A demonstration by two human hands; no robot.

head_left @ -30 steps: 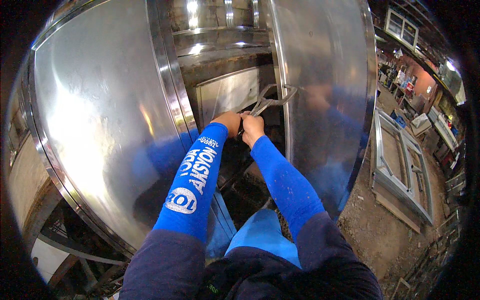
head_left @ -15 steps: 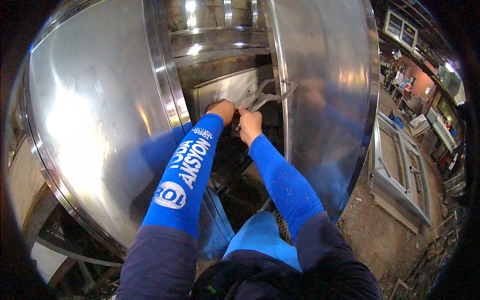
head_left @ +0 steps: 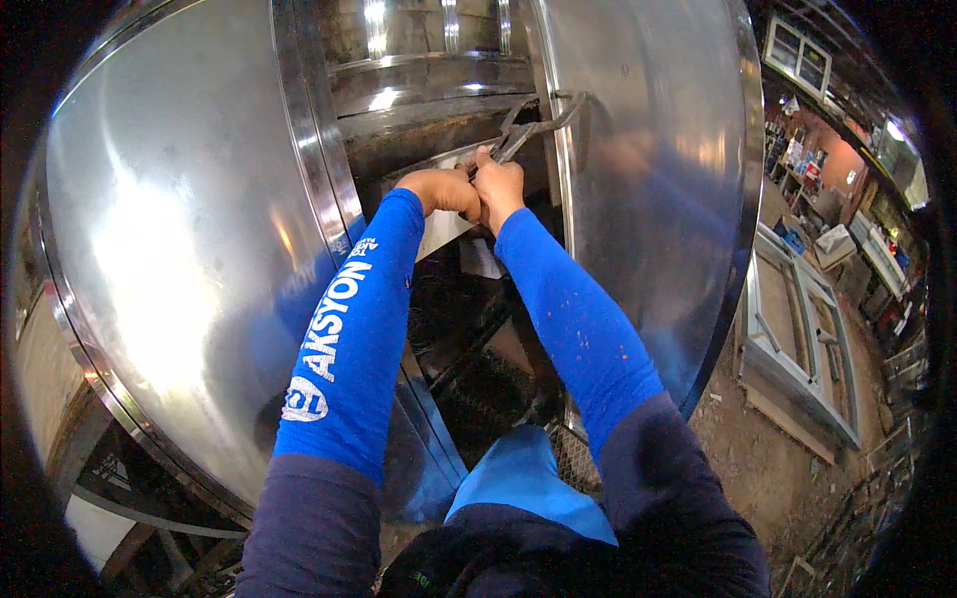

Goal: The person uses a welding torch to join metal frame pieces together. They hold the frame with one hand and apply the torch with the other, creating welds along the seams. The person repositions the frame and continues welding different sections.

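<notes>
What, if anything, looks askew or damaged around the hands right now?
The pale sheet behind the hands looks askew: it slants between the metal panels, out of square with their edges. I can't make out any damage.

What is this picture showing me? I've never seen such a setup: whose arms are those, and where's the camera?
There's no machine here: these are a person's own bare hands. The camera sits on their head, looking down, and its wide lens bends straight edges. The right hand holds a grey clamp-like tool; the left hand is curled up against it, its exact grip hidden. Shiny metal stands on both sides: a left panel and a right panel. Farther right, a metal frame rests on the ground.
</notes>
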